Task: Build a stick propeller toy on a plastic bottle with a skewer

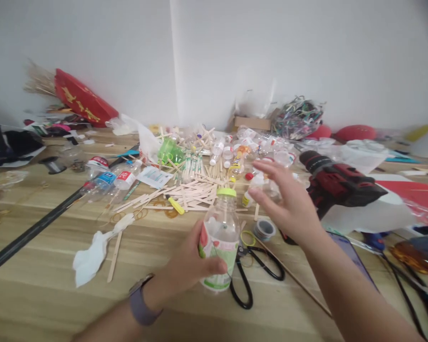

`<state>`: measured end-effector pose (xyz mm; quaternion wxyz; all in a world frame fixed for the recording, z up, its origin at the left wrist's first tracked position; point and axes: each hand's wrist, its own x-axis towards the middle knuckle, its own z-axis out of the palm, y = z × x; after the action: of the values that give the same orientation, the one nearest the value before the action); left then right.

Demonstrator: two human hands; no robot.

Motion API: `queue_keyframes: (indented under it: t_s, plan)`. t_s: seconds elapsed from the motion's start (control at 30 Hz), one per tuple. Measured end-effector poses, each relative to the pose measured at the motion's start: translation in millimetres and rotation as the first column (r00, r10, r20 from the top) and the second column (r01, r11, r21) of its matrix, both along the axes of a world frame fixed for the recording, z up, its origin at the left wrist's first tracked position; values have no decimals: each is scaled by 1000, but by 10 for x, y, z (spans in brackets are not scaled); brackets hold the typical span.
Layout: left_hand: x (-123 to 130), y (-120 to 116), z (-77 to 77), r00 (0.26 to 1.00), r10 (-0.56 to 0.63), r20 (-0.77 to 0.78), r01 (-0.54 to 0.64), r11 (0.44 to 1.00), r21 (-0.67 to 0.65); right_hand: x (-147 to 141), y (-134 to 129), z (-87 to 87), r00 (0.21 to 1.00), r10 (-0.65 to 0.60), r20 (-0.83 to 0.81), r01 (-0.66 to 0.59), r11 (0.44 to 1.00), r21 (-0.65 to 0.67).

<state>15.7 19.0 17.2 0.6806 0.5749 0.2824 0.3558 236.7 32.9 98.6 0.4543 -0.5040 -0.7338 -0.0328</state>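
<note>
A clear plastic bottle point(221, 237) with a yellow-green cap and a pink and green label stands upright near the middle. Wrapped round its lower left side is my left hand point(196, 261), the thumb across the label. To the right and above the bottle, my right hand point(285, 202) is raised with its fingers spread and holds nothing. Black-handled scissors point(249, 270) lie on the table just right of the bottle. A small round grey container point(264, 229) sits below my right hand.
Flat wooden sticks point(192, 192), a yellow cutter point(176, 204) and more bottles lie behind. A red and black drill point(342, 183) stands right of my right hand. At the left are a black rod point(35, 230) and white tissue point(91, 259); a phone point(353, 256) lies at the right.
</note>
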Motion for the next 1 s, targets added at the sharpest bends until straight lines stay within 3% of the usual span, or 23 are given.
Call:
queue_keyframes:
  t_s: [0.07, 0.17, 0.47, 0.67, 0.8, 1.0]
  plan:
    - [7, -2, -17, 998, -55, 7, 55, 998, -20, -11, 41, 14, 987, 90, 134, -78, 993, -88]
    - [-19, 11, -57, 993, -117, 3, 117, 991, -59, -9, 51, 7, 966, 177, 188, -135, 967, -215]
    - [-132, 60, -109, 968, -252, -13, 251, 967, -53, 102, 79, 16, 892, 442, 92, -374, 838, -398]
    - [-186, 89, -171, 951, -310, -10, 307, 943, -126, 132, 106, -66, 924, 382, 29, -335, 842, -423]
    - [-211, 86, -148, 953, -302, -19, 296, 944, -143, 127, 129, -143, 967, 256, -16, -245, 905, -348]
    - [-170, 89, -169, 953, -249, 171, 289, 917, -274, 13, 157, -239, 976, 179, -127, -213, 911, -352]
